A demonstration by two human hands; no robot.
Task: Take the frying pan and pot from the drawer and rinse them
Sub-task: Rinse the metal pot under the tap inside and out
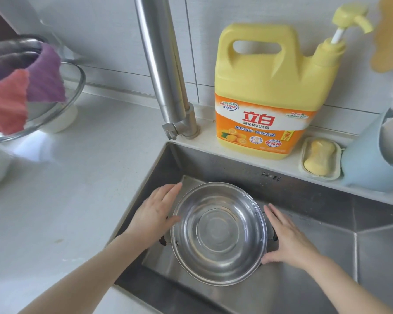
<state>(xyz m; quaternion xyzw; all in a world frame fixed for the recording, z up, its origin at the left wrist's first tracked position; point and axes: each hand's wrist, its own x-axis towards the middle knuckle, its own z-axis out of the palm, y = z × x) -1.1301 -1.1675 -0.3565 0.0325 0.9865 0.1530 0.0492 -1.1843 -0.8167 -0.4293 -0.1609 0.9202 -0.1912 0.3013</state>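
Holding: steel pot [219,233] in the sink [304,196], left hand [153,215] and right hand [286,237] open-fingered against its sides
Next: probably faucet [161,62] on, above hands

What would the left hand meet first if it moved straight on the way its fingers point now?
Probably the sink's back wall. The left hand lies beside the pot, fingers pointing up and right past its rim. The faucet stands higher behind, but depth is unclear.

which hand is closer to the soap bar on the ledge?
Right. The right hand is at the pot's right side, below the soap bar. The left hand is across the pot, farther away.
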